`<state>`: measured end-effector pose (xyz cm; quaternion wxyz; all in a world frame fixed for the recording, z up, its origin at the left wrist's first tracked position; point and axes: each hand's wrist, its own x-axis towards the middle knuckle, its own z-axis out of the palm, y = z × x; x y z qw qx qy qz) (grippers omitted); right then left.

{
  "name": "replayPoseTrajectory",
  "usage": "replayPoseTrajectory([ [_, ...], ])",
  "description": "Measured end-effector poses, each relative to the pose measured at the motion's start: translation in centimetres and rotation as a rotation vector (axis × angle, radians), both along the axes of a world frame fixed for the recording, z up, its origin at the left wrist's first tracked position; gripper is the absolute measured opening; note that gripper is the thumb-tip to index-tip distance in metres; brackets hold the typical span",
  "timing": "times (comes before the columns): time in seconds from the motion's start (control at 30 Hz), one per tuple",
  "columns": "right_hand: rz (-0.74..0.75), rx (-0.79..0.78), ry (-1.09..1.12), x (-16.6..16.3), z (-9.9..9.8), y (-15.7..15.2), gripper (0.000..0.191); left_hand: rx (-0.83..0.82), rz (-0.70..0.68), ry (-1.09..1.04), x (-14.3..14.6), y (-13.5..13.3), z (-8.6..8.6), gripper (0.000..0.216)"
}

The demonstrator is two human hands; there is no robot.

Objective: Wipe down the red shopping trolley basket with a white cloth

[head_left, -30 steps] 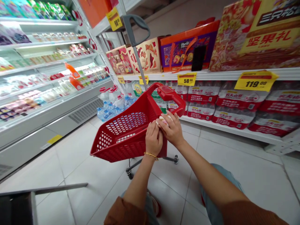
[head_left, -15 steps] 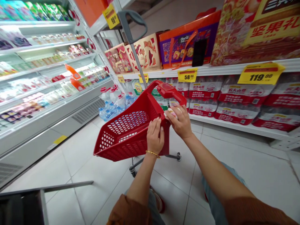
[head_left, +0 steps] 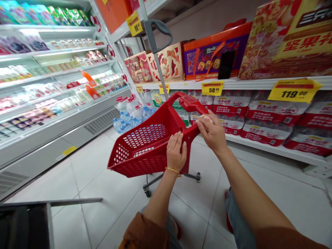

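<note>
A red plastic shopping cart [head_left: 145, 162] with perforated walls stands before me on small castors. My left hand [head_left: 176, 149] lies flat on the near top rim of its basket, fingers stretched out side by side. To the right, my right hand [head_left: 213, 131] is closed round a crumpled white and pink cloth [head_left: 206, 118], pressing it on the cart's red handle [head_left: 193, 103]. Only a little of the cloth shows between the fingers. A gold bangle [head_left: 173, 169] circles my left wrist.
Bottled water packs [head_left: 269, 117] fill the low shelf behind the cart, under gift boxes [head_left: 215, 52] and a black phone [head_left: 226, 65]. Large water bottles [head_left: 133, 112] stand beyond the basket. A refrigerated display [head_left: 64, 128] runs along the left. A dark metal-framed object [head_left: 26, 221] is at lower left.
My right hand has slid with the cloth to the right along the handle, away from my left hand. My left hand stays on the rim; the view has shifted slightly.
</note>
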<state>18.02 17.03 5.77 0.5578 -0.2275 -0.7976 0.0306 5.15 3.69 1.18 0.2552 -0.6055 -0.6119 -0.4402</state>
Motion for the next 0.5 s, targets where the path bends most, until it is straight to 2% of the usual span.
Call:
replayPoseTrajectory([
  [0.23, -0.024, 0.043, 0.016, -0.2, 0.3, -2.0, 0.024, 0.03, 0.091, -0.03, 0.9, 0.0, -0.1, 0.042],
  [0.5, -0.079, 0.038, 0.002, -1.3, 0.6, -6.6, 0.024, -0.035, 0.166, -0.012, 1.3, -1.3, 0.3, 0.049],
])
